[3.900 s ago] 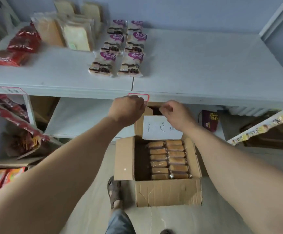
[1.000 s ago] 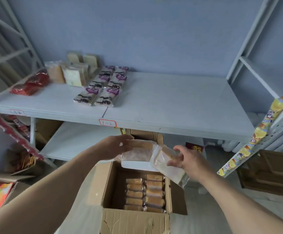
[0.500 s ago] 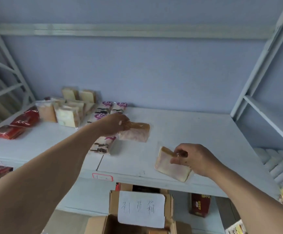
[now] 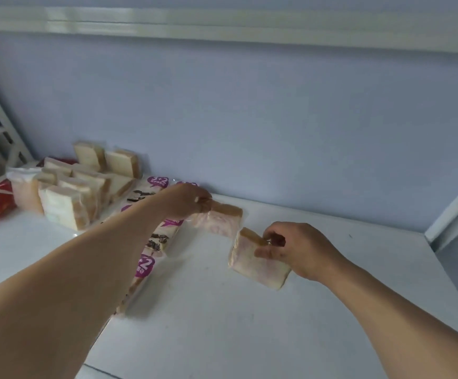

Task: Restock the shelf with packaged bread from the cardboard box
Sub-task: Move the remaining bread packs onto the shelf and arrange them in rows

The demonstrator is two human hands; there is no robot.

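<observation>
Both bread packs hover low over the white shelf point(image 4: 249, 324), just right of the purple-labelled row point(image 4: 155, 242). The left hand point(image 4: 187, 202) pinches the far pack point(image 4: 219, 221) by its near-left end, its length running away rightward; the right hand point(image 4: 299, 248) grips the near pack point(image 4: 255, 265) at its top edge. Their corners nearly touch, so setting down looks tight; sliced loaves point(image 4: 66, 201) sit farther left of the row.

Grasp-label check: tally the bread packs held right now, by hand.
Left hand, far bread pack: 1
Right hand, near bread pack: 1
Total: 2
</observation>
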